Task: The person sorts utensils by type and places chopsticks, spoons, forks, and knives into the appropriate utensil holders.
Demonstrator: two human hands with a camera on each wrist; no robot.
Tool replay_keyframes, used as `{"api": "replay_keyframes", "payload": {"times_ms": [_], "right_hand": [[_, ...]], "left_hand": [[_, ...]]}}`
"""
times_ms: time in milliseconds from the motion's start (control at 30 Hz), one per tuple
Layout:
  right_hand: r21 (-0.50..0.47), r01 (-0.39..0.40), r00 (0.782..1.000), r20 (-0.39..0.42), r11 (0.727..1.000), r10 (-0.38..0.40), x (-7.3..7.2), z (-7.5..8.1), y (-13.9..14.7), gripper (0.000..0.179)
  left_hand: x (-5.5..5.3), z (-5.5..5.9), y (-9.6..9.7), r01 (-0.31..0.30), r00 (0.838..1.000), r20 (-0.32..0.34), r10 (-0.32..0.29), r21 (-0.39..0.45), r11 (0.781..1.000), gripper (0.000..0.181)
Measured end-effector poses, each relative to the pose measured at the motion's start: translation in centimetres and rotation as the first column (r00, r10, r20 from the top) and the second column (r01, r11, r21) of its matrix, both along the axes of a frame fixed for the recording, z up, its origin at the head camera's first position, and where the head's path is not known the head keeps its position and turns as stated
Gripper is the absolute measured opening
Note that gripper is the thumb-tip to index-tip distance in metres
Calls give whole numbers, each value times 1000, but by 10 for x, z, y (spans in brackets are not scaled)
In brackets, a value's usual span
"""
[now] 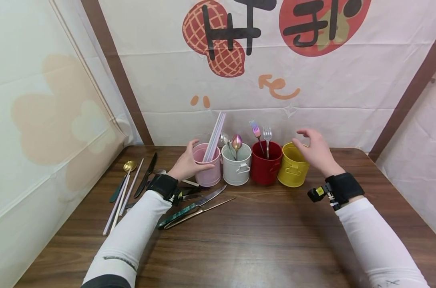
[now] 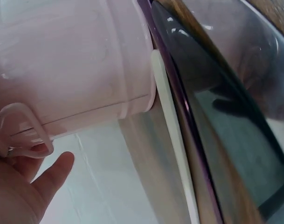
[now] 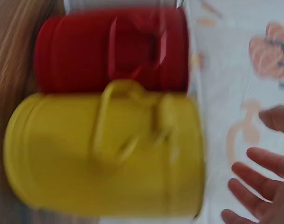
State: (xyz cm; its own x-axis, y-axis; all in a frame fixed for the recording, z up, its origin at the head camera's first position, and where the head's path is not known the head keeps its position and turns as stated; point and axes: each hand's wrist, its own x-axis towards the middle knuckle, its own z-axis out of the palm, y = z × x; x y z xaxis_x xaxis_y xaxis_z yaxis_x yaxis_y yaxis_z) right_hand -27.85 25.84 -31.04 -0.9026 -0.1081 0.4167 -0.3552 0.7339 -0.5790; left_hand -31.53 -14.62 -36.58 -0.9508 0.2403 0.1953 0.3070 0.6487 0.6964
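My left hand (image 1: 190,163) is at the left side of a pink bucket (image 1: 207,178), thumb in front and fingers spread toward the back rim. In the left wrist view, its fingers (image 2: 56,179) lie beside the bucket's wire handle (image 2: 27,128); firm contact cannot be made out. Several pale chopsticks (image 1: 215,138) stand in this bucket. My right hand (image 1: 316,152) hovers, fingers apart, over the right rim of a yellow bucket (image 1: 292,174), holding nothing. Between them stand a white bucket (image 1: 236,172) with spoons (image 1: 236,142) and a red bucket (image 1: 265,170) with forks (image 1: 267,136).
On the wooden table (image 1: 261,240), loose cutlery lies left of and before the pink bucket: a gold spoon (image 1: 129,166), chopsticks (image 1: 132,187), a black knife (image 1: 146,175) and a green-handled knife (image 1: 192,206). A printed cloth wall (image 1: 239,96) stands close behind the buckets.
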Motion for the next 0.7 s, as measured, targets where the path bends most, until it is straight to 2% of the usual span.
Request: {"api": "replay_keyframes", "payload": {"times_ms": [100,200,367,500,600,667,700], "right_hand": [[18,5,996,91,1000,-6,-2,-14,12,59],[17,-3,986,167,1000,0,-4,-28,17,71],[-18,3,977,211,1000,1,-5,-42,18,83],[-30,12,975,222,999,-5,-4,-43,18,91],[-35,12,973,230,999,-3,-3,-43,19,96],[-44,12,972,234,999,-1,-3,-44,19,98],[-50,11,972,236,999,1,-3,-44,20,99]], "left_hand": [[2,-1,-8,27,999,-17,-27,-24,999,111],[6,0,-21,19,999,-35,-21,-52,998,110],[18,11,-40,-2,999,-50,1,-24,1000,96],[33,20,-48,46,995,-87,-46,-1,999,74],[44,20,-48,106,989,-96,-113,-72,992,48],[53,16,-47,147,983,-86,-163,-169,975,31],[57,13,-46,168,979,-79,-190,-227,959,23]]}}
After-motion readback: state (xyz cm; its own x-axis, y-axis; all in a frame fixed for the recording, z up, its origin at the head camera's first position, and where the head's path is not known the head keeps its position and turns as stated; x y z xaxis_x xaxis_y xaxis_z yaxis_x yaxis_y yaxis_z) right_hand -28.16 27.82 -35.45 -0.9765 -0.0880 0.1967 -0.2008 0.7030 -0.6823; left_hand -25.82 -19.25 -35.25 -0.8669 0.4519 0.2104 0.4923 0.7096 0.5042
